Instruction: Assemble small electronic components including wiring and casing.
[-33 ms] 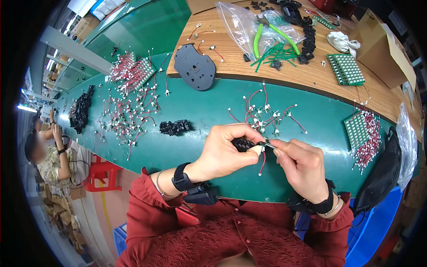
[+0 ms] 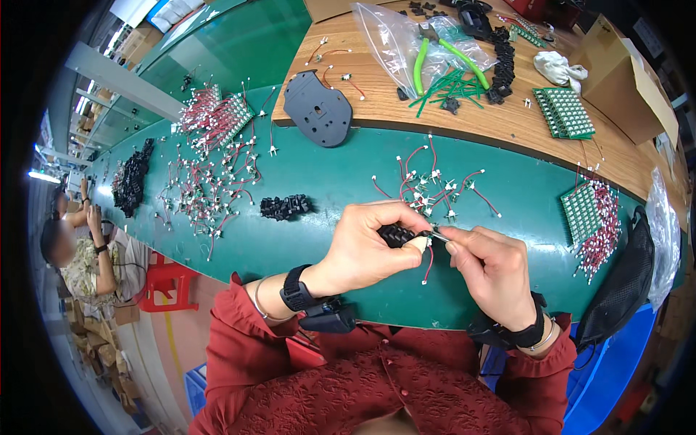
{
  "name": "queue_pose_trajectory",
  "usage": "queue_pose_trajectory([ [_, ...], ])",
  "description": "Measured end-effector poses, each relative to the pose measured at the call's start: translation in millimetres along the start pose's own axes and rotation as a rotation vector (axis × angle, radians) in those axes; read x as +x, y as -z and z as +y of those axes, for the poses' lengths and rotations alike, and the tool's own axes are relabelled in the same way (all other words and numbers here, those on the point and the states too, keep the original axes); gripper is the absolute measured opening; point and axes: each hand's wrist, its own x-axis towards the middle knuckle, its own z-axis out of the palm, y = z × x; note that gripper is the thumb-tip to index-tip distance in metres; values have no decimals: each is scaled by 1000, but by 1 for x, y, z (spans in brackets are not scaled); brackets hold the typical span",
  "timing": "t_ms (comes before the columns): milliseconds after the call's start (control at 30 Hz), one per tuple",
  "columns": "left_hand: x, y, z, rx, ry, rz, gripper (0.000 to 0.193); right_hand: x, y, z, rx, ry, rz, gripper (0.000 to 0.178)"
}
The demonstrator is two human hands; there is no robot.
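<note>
In front of me, above the green tabletop, my left hand (image 2: 373,243) is closed round a row of small black plastic parts (image 2: 395,235). A pale cover wraps the tip of its thumb. My right hand (image 2: 491,262) pinches a thin silver metal tool (image 2: 439,236), its tip against the right end of the black row. There a red wire (image 2: 429,267) with a white connector hangs down; fingers hide most of what it joins. Just beyond my hands lies a loose group of small boards with red wires (image 2: 435,190). Another black row of parts (image 2: 285,208) rests to the left.
Leftward are a larger heap of wired boards (image 2: 210,177) and a black parts pile (image 2: 132,181). A dark grey plate (image 2: 317,109) overhangs the wooden board (image 2: 522,138), which also carries green-handled pliers (image 2: 419,67). Green board panels (image 2: 580,214) and a black pouch (image 2: 616,290) lie right.
</note>
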Motion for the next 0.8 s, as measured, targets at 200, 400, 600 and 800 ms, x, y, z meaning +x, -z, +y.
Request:
queue_pose_trajectory([
  [200, 4, 4, 3, 33, 38, 33, 16, 3, 1, -8, -375, 246, 96, 17],
  [400, 8, 8, 6, -166, 139, -2, 11, 7, 16, -5, -9, 40, 128, 25],
  [600, 8, 0, 3, -310, 177, -162, 15, 4, 1, 8, 530, -212, -51, 17],
  [800, 4, 0, 1, -319, 177, -162, 16, 8, -2, 8, 635, -281, -82, 19],
])
